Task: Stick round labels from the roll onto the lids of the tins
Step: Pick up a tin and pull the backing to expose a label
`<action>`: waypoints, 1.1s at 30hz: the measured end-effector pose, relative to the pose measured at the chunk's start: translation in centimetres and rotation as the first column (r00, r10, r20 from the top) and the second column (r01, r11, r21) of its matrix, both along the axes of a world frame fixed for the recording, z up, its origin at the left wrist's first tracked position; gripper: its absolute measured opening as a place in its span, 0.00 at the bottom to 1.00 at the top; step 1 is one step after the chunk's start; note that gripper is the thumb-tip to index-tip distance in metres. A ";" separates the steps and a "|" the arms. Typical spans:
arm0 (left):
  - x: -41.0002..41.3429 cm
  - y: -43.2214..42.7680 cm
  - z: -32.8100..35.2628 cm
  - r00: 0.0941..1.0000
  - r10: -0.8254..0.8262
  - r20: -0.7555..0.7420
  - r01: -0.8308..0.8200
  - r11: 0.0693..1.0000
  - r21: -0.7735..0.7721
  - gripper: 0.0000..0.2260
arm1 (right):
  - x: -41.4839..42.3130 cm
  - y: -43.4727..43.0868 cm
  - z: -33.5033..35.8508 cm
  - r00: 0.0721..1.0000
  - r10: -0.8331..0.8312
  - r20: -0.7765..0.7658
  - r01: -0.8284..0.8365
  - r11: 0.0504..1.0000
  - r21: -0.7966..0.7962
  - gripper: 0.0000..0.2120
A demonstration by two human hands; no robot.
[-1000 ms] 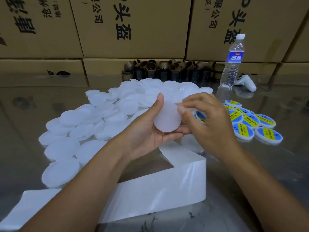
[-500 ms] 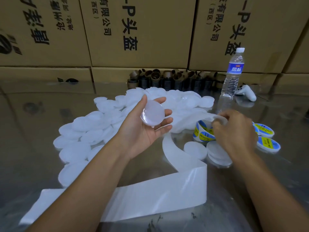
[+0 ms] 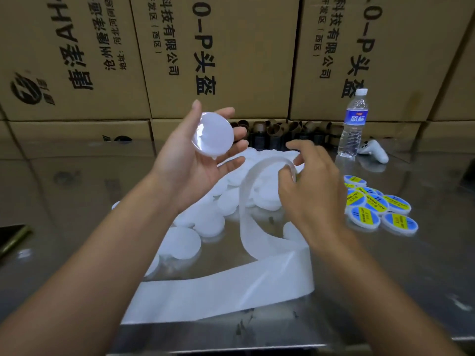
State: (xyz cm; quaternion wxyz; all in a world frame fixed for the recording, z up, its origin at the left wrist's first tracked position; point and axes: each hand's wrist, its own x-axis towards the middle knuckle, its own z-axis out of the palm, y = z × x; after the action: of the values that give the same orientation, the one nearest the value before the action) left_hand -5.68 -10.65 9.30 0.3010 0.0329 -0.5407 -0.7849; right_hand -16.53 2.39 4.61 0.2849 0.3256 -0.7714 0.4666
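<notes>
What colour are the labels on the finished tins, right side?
Blue with a yellow band on the labelled tins; head view.

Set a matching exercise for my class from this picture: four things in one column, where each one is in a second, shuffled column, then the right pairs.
Things
1. blank white tin
2. water bottle
3. labelled tins
4. backing strip

Places
a. stands upright at the back, in front of the cardboard boxes
b. held up in the left hand
c. runs across the table and curves up to the right hand
d. lie clustered on the table, to the right of the right hand

Pairs: 1-b, 2-a, 3-d, 4-c
</notes>
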 end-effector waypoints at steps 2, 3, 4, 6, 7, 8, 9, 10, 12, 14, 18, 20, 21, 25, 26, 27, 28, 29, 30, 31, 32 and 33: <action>0.2 0.4 -0.3 1.000 0.001 0.009 -0.001 1.000 -0.007 0.21 | -0.1 0.7 -0.2 0.993 -0.033 0.115 0.033 0.999 0.003 0.22; 0.3 0.6 -0.4 1.000 0.002 0.013 -0.002 1.000 -0.007 0.21 | -0.4 1.2 -0.4 0.984 -0.037 0.175 0.038 0.999 -0.003 0.23; 0.3 0.8 -0.6 1.000 0.003 0.018 -0.002 1.000 -0.008 0.21 | -0.7 1.6 -0.5 0.970 -0.020 0.240 0.025 1.000 -0.018 0.22; 0.3 1.1 -0.8 1.000 0.002 0.027 -0.002 1.000 -0.009 0.21 | -1.2 2.6 -0.2 0.887 0.102 0.450 -0.060 0.992 -0.107 0.16; 0.3 1.2 -0.9 1.000 0.001 0.030 -0.001 1.000 -0.008 0.21 | -1.4 3.1 0.1 0.791 0.207 0.576 -0.111 0.974 -0.197 0.12; 0.3 1.3 -1.0 0.999 -0.002 0.034 0.003 1.000 -0.007 0.21 | -1.6 3.6 0.4 0.667 0.318 0.673 -0.144 0.942 -0.303 0.08; 0.3 1.4 -1.1 0.999 -0.006 0.036 0.006 1.000 -0.006 0.21 | -1.5 4.2 0.7 0.549 0.420 0.723 -0.158 0.901 -0.404 0.04; 0.3 1.4 -1.3 0.999 -0.010 0.039 0.010 1.000 -0.006 0.21 | -1.4 4.7 0.8 0.449 0.507 0.736 -0.171 0.857 -0.486 0.03; 0.2 1.5 -1.6 0.999 -0.015 0.044 0.015 1.000 0.000 0.21 | -1.2 5.8 0.6 0.320 0.626 0.712 -0.193 0.778 -0.598 0.09; 0.1 1.6 -1.9 0.999 -0.021 0.049 0.021 1.000 0.011 0.20 | -0.3 7.0 0.4 0.270 0.685 0.677 -0.204 0.728 -0.655 0.11; -0.3 1.6 -2.3 0.998 -0.025 0.062 0.024 1.000 0.019 0.20 | 2.4 9.0 -0.8 0.222 0.756 0.615 -0.144 0.650 -0.746 0.29; -0.5 1.7 -2.5 0.997 -0.021 0.072 0.020 1.000 0.020 0.20 | 3.2 9.7 -1.7 0.184 0.774 0.606 -0.096 0.628 -0.772 0.29; -0.6 1.8 -2.6 0.997 -0.022 0.076 0.020 1.000 0.023 0.20 | 3.8 9.8 -2.0 0.156 0.784 0.601 -0.065 0.615 -0.786 0.24; -1.0 2.2 -3.1 0.995 -0.032 0.098 0.029 0.999 0.029 0.20 | 5.9 9.7 -3.3 0.034 0.836 0.548 0.148 0.538 -0.830 0.13; -1.1 2.3 -3.2 0.994 -0.030 0.105 0.028 0.999 0.022 0.20 | 6.5 9.5 -3.6 -0.009 0.843 0.537 0.180 0.530 -0.829 0.12; -1.2 2.4 -3.2 0.993 -0.028 0.112 0.027 1.000 0.015 0.20 | 6.9 9.3 -4.1 -0.057 0.842 0.537 0.194 0.537 -0.821 0.12; -1.2 2.5 -3.3 0.993 -0.027 0.116 0.027 1.000 0.008 0.20 | 7.4 9.1 -4.5 -0.100 0.835 0.542 0.205 0.550 -0.810 0.12; -1.1 2.6 -3.3 0.993 -0.026 0.118 0.026 1.000 0.004 0.20 | 8.0 9.0 -4.5 -0.125 0.827 0.548 0.206 0.562 -0.801 0.12; -1.1 2.6 -3.2 0.993 -0.026 0.119 0.026 1.000 0.002 0.20 | 8.6 8.9 -4.5 -0.141 0.829 0.542 0.209 0.560 -0.802 0.11; -1.0 2.5 -3.1 0.993 -0.027 0.117 0.027 1.000 0.001 0.20 | 9.3 8.9 -4.4 -0.144 0.837 0.527 0.217 0.547 -0.809 0.08; -0.8 2.5 -3.0 0.993 -0.028 0.114 0.028 1.000 0.002 0.20 | 9.7 8.9 -4.4 -0.138 0.851 0.506 0.221 0.525 -0.822 0.08; -0.7 2.4 -2.9 0.994 -0.029 0.109 0.029 1.000 0.002 0.20 | 10.2 8.9 -4.4 -0.136 0.882 0.452 0.213 0.472 -0.856 0.13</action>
State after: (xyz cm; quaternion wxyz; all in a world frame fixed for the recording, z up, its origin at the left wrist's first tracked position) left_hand -6.41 -8.23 6.41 0.2598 0.0680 -0.5565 -0.7862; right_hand -6.36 11.29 0.18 -0.3971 -0.0153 -0.3039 0.8659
